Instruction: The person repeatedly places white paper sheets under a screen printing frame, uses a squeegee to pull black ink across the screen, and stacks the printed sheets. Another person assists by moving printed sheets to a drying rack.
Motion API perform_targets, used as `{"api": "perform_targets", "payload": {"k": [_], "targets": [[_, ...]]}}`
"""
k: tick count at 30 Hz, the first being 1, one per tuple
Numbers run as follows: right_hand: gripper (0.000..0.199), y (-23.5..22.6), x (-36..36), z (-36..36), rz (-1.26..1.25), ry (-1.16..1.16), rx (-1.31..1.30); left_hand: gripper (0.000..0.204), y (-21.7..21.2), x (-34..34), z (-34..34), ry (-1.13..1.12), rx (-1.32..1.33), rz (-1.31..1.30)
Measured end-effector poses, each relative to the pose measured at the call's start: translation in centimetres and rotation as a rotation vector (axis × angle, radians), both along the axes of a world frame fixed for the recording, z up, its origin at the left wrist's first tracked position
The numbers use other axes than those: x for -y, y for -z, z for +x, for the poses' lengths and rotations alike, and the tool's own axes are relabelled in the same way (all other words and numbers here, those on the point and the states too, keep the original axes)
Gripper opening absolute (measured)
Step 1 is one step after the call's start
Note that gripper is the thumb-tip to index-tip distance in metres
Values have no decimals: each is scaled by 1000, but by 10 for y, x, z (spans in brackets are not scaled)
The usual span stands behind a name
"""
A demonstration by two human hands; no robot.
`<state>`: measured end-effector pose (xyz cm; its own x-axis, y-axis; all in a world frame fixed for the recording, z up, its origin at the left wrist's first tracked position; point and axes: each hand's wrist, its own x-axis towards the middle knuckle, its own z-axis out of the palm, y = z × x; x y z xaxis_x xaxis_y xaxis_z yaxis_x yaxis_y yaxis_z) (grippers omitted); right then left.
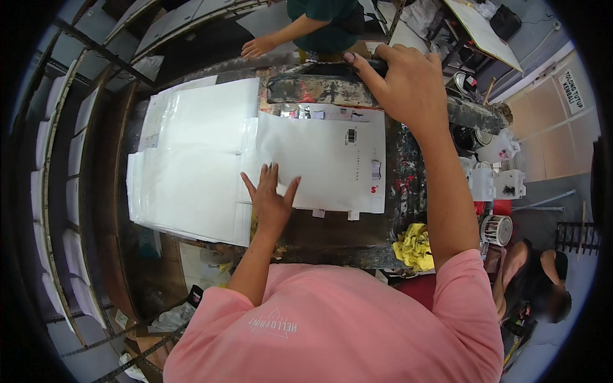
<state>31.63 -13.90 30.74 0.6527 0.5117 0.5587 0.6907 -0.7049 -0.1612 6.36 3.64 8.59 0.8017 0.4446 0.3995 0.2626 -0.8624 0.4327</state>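
My left hand [271, 195] lies flat, fingers spread, on the near left corner of a white plastic bag [319, 156] spread on a paint-stained printing table [345, 239]. My right hand [405, 80] reaches to the far side and grips the dark handle of a paint-smeared squeegee [319, 89] that lies across the top of the bag. A few small tape tabs stick out from the bag's near edge.
Stacks of white bags [191, 159] lie left of the table. A yellow rag [415, 246] sits at the table's near right corner. Another person's hand [258, 46] rests beyond the table. Paint tubs [495, 182] and a seated person [536, 281] are at the right. Shelving runs along the left.
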Motion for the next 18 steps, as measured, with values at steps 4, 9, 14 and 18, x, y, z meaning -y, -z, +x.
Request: {"api": "perform_targets", "payload": {"k": [4,9,14,18], "targets": [[67,14,3,-10,-4,-13,41,52,11,-44,-19,-109,54,-50],[65,34,9,-22,20,-48,126,54,23,-142,-74,-376,-164,47],[66,26,8,-16,-8,-9,120,62,58,-41,-31,165,-155,185],[66,17,6,-7,-11,-20,103,65,115,58,2,472,-339,78]]}}
